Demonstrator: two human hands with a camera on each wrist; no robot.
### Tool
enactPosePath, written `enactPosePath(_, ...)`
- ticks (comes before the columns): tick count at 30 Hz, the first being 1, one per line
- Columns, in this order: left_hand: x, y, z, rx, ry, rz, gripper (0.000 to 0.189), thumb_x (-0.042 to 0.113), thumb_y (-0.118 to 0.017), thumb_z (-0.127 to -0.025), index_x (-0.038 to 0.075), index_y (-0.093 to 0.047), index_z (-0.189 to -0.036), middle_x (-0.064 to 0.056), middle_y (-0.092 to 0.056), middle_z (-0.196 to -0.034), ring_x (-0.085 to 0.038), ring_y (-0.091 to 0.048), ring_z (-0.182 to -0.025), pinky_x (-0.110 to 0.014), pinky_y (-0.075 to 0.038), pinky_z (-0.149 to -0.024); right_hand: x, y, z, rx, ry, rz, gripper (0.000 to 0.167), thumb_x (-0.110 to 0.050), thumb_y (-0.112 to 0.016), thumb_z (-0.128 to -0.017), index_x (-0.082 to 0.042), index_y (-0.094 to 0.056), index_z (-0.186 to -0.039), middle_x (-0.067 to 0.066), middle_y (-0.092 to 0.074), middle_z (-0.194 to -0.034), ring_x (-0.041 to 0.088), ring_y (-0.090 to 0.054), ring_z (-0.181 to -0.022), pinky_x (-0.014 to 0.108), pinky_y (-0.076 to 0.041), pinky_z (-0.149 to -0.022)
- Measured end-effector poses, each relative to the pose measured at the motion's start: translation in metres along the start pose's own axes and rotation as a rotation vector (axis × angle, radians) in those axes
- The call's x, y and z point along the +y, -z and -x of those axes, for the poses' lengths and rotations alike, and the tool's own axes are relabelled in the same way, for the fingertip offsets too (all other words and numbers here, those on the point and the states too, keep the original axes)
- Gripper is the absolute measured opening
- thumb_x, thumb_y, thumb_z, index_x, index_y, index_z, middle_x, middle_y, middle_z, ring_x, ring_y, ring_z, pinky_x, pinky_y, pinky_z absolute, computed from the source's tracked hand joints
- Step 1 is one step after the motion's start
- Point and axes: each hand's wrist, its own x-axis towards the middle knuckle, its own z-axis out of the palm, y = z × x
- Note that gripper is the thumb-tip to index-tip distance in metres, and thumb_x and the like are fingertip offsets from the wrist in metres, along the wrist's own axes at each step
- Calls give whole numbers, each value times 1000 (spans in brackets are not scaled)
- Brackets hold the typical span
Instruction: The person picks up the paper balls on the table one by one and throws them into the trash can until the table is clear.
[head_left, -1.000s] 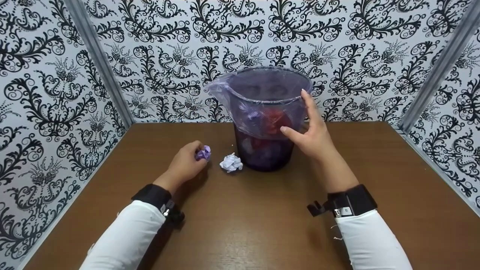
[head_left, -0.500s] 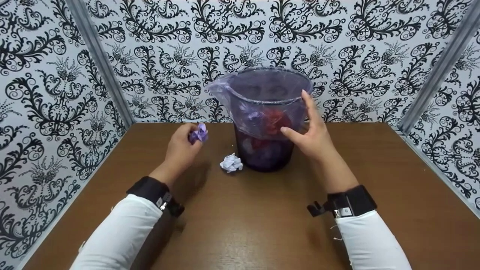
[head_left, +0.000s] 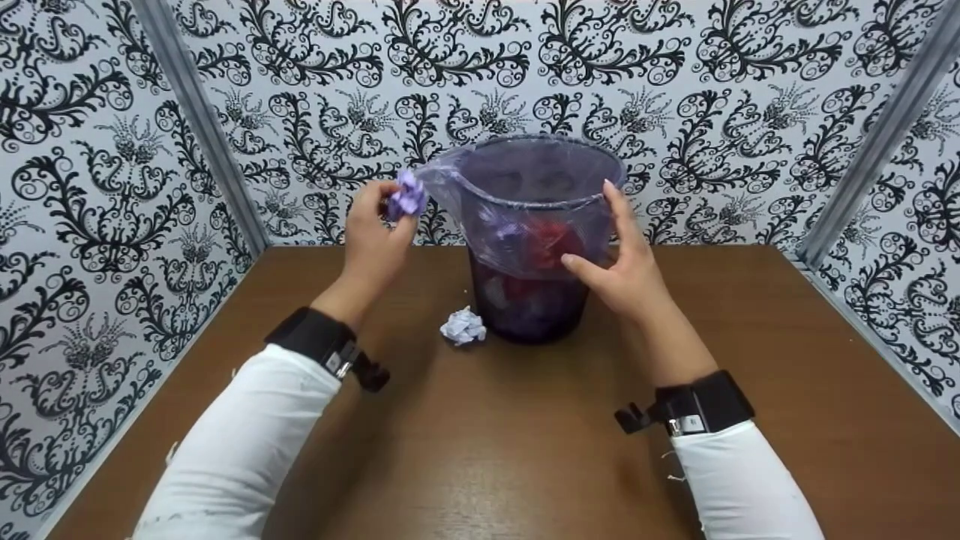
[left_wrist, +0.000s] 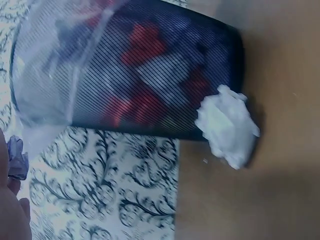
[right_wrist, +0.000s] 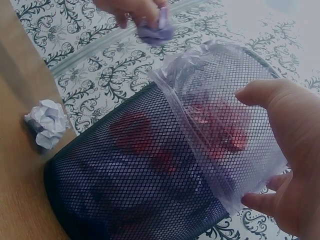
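Note:
In the head view my left hand (head_left: pixel 382 232) pinches a crumpled ball of purple paper (head_left: pixel 409 196). It is raised just left of the mesh waste bin (head_left: pixel 529 307), beside the loose corner of the bin's clear purple liner (head_left: pixel 442 176). On the bin's right side my right hand (head_left: pixel 637 274) grips it, with a fingertip at the rim and the thumb (right_wrist: pixel 255 93) on the lined front. A crumpled white paper ball (head_left: pixel 463 326) lies on the table at the bin's left foot. Through the mesh, red, white and purple crumpled papers (left_wrist: pixel 145 45) show inside.
The brown table (head_left: pixel 480 450) runs back to a wall (head_left: pixel 315 75) with black scroll patterns. Similar panels stand at both sides, joined by grey corner posts (head_left: pixel 202 120). Black straps with small cameras (head_left: pixel 697 409) sit on both wrists.
My left hand has lifted the purple paper ball from the table to near the bin's rim height. My right hand, the bin and the white paper ball have stayed in place.

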Motion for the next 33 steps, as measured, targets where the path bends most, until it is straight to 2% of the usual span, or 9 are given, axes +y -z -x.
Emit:
enactPosePath(8,48,-19,-23,-5,-51,47,23,13,-67,-97,7,-59,-118,-7,-62,-117,-15,-60,-102,-25,-55,-90,4,-1,-2,-2,-4,-26,107,-19,-86,-83,-35,-18,-164,7,-33,-163,33,-44,-141,58,-44,-114)
enactPosePath(14,70,-35,-34,-50,-87,57,21,11,-64,-99,9,-59,-119,-4,-61,-120,-12,-60,-109,-17,-52,-96,1,0,-1,-5,-4,-19,106,-21,-86,-83,-37,-19,-163,6,-32,-164,34,-44,-142,59,-44,-114)
enactPosePath(18,76,-44,-38,-105,-59,26,25,6,-61,-98,11,-58,-122,-3,-61,-125,-12,-61,-116,-16,-51,-101,0,0,0,-9,6,-10,106,-23,-86,-83,-37,-19,-163,5,-32,-165,33,-43,-144,59,-43,-115)
enactPosePath(23,76,-49,-39,-169,-50,-75,33,4,-62,-96,13,-58,-127,-3,-61,-131,-14,-60,-124,-21,-49,-108,-1,0,-1,-13,9,1,104,-25,-86,-83,-40,-20,-162,5,-32,-164,31,-42,-145,59,-42,-116)
enactPosePath(26,74,-51,-38,-209,-38,-83,34,7,-64,-96,13,-59,-129,-4,-61,-132,-16,-61,-123,-23,-51,-107,-1,0,-2,-9,9,1,104,-24,-86,-83,-42,-21,-161,5,-33,-164,31,-43,-144,59,-43,-116)
enactPosePath(33,71,-53,-39,-238,24,-69,38,13,-68,-96,16,-63,-133,-3,-64,-130,-14,-64,-111,-27,-56,-98,1,0,-1,-4,25,-19,102,-23,-85,-84,-37,-22,-163,7,-35,-162,29,-43,-143,57,-44,-115)
